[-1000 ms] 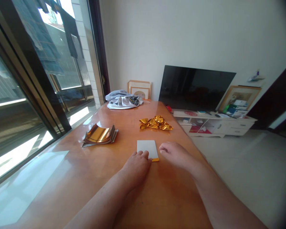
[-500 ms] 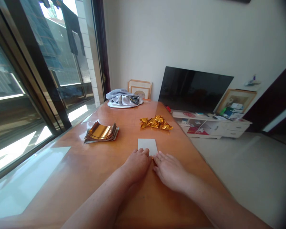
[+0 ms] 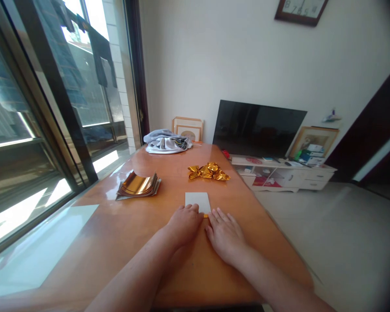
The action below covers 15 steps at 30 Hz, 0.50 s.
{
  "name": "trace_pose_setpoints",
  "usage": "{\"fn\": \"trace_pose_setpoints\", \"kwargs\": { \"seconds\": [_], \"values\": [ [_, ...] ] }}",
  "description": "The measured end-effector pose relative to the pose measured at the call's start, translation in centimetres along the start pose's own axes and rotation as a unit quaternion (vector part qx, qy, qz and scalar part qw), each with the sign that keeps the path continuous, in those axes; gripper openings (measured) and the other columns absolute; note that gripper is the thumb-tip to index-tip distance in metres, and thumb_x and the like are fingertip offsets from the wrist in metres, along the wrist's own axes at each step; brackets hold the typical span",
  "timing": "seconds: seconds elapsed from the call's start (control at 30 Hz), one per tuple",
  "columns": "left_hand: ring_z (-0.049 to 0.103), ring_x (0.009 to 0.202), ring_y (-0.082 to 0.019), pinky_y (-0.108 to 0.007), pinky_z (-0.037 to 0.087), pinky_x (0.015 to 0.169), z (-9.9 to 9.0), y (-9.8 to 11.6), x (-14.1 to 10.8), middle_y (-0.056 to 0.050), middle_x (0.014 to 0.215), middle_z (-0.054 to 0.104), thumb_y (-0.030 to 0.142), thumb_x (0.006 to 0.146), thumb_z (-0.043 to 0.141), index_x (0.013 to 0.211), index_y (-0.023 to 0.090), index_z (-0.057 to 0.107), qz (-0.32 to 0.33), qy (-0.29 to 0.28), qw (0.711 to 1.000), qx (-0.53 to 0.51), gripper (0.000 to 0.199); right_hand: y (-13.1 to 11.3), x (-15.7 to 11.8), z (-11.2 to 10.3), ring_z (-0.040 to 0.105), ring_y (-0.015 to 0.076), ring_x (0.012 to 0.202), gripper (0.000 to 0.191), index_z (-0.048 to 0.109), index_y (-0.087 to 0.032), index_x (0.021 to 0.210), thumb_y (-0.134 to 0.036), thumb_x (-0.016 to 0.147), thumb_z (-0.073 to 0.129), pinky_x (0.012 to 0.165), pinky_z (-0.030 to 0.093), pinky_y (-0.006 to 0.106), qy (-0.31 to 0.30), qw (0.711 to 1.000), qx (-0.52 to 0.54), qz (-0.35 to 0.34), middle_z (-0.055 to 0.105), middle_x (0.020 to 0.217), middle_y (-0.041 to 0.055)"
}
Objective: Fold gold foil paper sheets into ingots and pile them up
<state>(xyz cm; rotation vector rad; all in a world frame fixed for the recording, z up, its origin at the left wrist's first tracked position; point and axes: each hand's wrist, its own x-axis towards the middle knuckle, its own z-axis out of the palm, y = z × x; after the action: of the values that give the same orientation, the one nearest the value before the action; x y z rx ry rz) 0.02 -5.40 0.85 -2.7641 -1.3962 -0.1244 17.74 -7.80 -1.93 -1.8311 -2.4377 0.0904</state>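
A small sheet of foil paper (image 3: 196, 198) lies pale side up on the table, with a narrow gold folded strip (image 3: 206, 216) along its near edge. Curled fingers of my left hand (image 3: 186, 222) press on the paper's near left part and hide that corner. My right hand (image 3: 225, 234) lies flat at the near right corner, fingers stretched out, their tips touching the paper's edge. Beyond the sheet sit several crumpled gold foil pieces (image 3: 209, 171). To the left is a curved stack of gold foil sheets (image 3: 138, 184).
The brown table (image 3: 117, 242) runs away from me toward a bundle of grey cloth (image 3: 167, 142) at its far end. A pale sheet (image 3: 48, 247) lies along the left side. Past the right edge stand a television (image 3: 256, 130) and a white cabinet (image 3: 292, 177).
My view has tilted up slightly, bringing a wall clock into sight. More of the gold strip shows between my hands. My right hand lies flatter along the edge; the left still presses the paper.
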Motion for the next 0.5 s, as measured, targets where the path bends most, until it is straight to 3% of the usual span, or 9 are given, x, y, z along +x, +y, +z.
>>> {"fn": "trace_pose_setpoints", "kwargs": {
  "seconds": [0.1,0.3,0.5],
  "values": [
    [0.058,0.097,-0.026,-0.039,0.045,0.084,0.0,0.6,0.0,-0.014,0.109,0.059,0.029,0.097,0.045,0.12,0.025,0.065,-0.01,0.004,1.0,0.007,0.031,0.0,0.0,0.0,0.031,0.0279,0.148,0.06,0.046,-0.011,0.15,-0.042,0.102,0.029,0.12,0.02,0.046,0.005,1.0,0.003,-0.003,0.041,0.156,0.0135],
    [0.056,0.099,-0.029,-0.042,0.042,0.084,0.1,2.0,-0.4,-0.015,0.114,0.059,0.033,0.097,0.044,0.111,0.023,0.067,-0.041,0.011,0.999,0.031,0.029,0.2,-0.1,0.2,0.035,0.0271,0.146,0.058,0.048,-0.012,0.148,-0.041,0.103,0.025,0.119,0.021,0.046,0.025,1.0,0.008,-0.01,0.044,0.154,0.015],
    [0.055,0.098,-0.028,-0.043,0.038,0.087,-0.6,1.9,-2.4,-0.012,0.111,0.061,0.046,0.099,0.04,0.11,0.025,0.067,-0.035,0.025,0.999,0.034,0.036,0.4,-0.1,0.3,0.033,0.0292,0.147,0.059,0.048,-0.011,0.148,-0.041,0.101,0.03,0.119,0.02,0.049,0.024,1.0,0.002,-0.016,0.044,0.154,0.0162]
  ]
}}
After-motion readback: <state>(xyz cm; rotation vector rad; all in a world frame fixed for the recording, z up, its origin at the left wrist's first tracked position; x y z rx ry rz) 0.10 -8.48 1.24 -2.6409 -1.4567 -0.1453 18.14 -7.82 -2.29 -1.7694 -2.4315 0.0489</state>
